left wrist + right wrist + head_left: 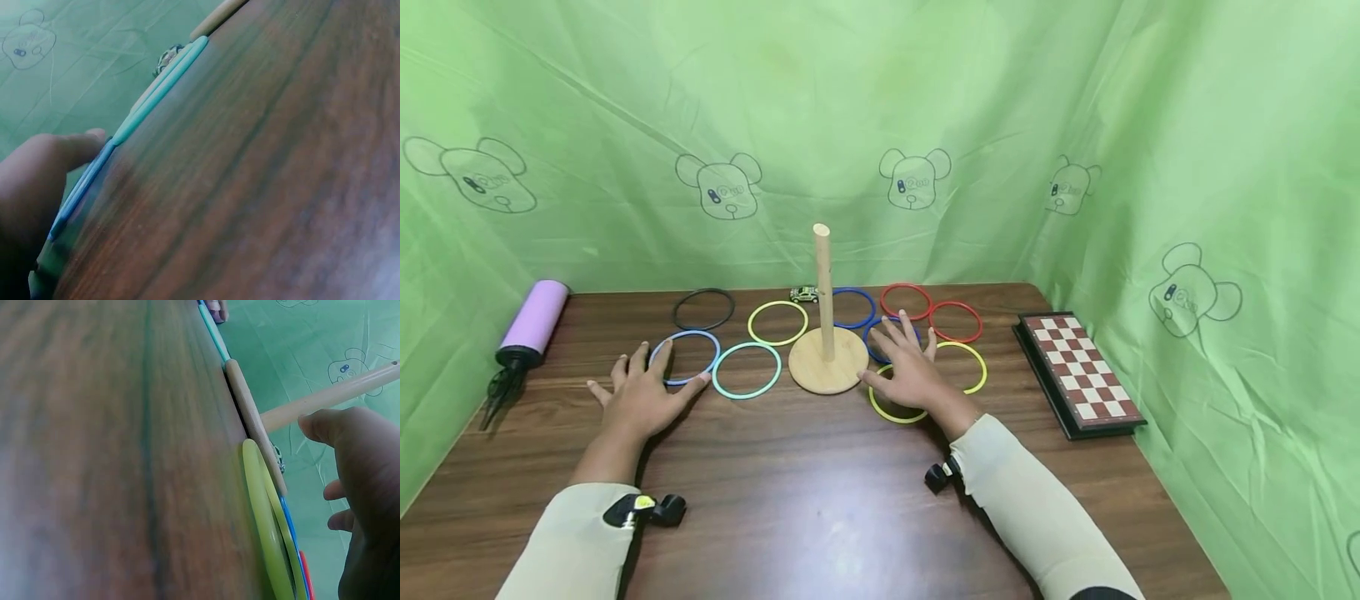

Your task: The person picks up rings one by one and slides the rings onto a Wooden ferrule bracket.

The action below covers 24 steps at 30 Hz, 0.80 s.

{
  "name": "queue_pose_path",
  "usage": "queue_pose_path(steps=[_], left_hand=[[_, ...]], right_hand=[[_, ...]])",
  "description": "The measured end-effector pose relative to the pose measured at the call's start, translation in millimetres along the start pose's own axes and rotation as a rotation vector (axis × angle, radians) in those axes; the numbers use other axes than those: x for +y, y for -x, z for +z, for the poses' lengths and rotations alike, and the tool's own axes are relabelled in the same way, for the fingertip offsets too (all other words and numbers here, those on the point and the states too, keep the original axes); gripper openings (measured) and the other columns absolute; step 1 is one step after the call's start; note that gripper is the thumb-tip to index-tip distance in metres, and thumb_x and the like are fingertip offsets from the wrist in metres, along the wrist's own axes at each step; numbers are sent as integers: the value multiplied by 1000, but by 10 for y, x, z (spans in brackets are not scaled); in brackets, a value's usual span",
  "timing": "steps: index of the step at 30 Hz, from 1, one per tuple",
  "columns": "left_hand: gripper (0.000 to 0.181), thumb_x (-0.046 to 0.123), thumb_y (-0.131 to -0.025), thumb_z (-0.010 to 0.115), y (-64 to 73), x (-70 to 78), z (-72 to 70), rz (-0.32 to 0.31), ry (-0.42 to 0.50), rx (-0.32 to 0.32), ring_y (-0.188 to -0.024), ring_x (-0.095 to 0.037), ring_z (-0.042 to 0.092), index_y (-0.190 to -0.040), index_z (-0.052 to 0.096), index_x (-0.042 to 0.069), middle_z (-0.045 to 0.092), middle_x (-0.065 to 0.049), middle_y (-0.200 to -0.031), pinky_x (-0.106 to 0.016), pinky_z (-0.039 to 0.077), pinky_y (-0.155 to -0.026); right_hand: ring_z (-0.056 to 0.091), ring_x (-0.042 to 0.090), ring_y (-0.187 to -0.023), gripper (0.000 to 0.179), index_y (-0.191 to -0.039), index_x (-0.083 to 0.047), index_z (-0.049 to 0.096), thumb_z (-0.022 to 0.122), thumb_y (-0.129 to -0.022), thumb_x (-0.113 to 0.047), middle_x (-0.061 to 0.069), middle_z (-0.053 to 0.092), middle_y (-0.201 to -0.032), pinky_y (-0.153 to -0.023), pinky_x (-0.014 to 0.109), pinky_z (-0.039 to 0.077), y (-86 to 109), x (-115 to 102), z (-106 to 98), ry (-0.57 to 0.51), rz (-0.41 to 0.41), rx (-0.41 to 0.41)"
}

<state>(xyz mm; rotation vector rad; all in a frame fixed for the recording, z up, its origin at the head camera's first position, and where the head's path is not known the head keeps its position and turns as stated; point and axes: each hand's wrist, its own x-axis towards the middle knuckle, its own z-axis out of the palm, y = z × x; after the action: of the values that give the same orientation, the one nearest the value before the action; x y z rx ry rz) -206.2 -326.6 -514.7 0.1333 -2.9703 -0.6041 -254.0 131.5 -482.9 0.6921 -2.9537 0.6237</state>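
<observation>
At far left, a purple hand pump (538, 317) is laid on the wood-grain table (760, 483). The left hand (638, 404) is spread over the light-blue ring (718, 353), just left of the turquoise ring (747, 396); whether contact is made cannot be told. Between the hands, the wooden peg (825, 292) is stood upright, with no ring around it. The right hand (912, 375) is held, fingers parted and nothing gripped, above the near yellow ring (901, 420). A chessboard (1082, 367) is placed at right. Reaching for rings seems in hand; next, a rim would need to be pinched.
</observation>
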Motion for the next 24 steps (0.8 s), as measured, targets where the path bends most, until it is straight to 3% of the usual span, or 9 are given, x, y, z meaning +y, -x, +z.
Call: queue_pose_path(steps=[3,6,14,24], left_hand=[[107,81,-98,55,-43,8,3,12,0,9,-154,-75,14,-174,25,11,21,-38,-173,-101,-6,-107],[106,82,-100,50,-107,5,-21,7,-8,7,-154,-74,15,-175,22,12,20,-38,-174,-101,-4,-108],[109,85,-100,44,-329,-32,-202,-43,-7,7,-153,-76,16,-176,17,12,15,-39,-175,-100,-6,-108],[116,90,-96,43,-705,129,-254,-58,-40,-126,-151,-79,13,-176,16,11,12,-41,-174,-99,-10,-109]], right_hand=[[3,39,-174,83,-166,-16,48,67,-100,-63,14,32,-180,-123,89,-1,-51,4,4,-4,-15,-6],[6,40,-173,82,-166,-15,49,68,-100,-62,14,35,-179,-122,90,0,-90,1,5,-1,-26,-13],[6,39,-173,82,-167,-18,47,63,-103,-66,11,34,-180,-123,89,-1,-190,-63,30,42,-60,-68],[11,37,-173,72,-161,-23,57,70,-101,-61,2,46,-174,-124,89,1,-177,-21,19,38,-46,-109]])
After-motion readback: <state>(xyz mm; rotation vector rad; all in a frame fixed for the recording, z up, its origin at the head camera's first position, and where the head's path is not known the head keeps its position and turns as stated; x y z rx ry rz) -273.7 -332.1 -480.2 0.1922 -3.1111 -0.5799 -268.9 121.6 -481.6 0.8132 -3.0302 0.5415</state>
